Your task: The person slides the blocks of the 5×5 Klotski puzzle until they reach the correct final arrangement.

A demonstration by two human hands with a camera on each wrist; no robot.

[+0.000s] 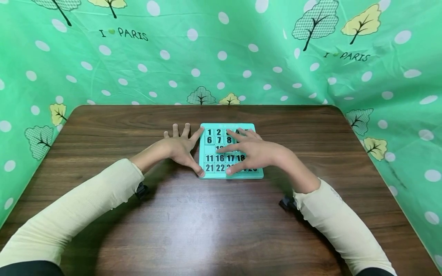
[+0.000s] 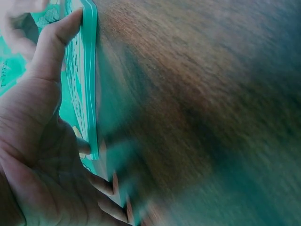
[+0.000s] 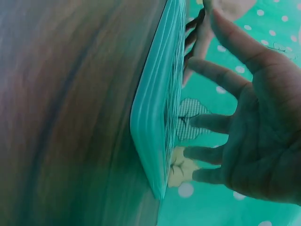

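Note:
A turquoise number slide puzzle [image 1: 229,176] lies flat on the table, its square tiles printed with black numbers. The third row shows a blank spot at its left end. Beside the puzzle's left edge, my left hand [image 1: 179,147] has its fingers spread; the thumb touches the near left corner and the index fingertip the far left corner. My right hand [image 1: 257,151] is over the right part of the tiles, fingers spread and fairly straight, hiding several numbers. In the right wrist view, the right fingers [image 3: 211,123] appear raised off the tiles.
The brown wooden table [image 1: 165,230] surrounds the puzzle. A green curtain [image 1: 207,46] with white dots and printed trees hangs behind the table and along both sides. Both forearms, in cream sleeves [image 1: 86,203], reach in from the near corners.

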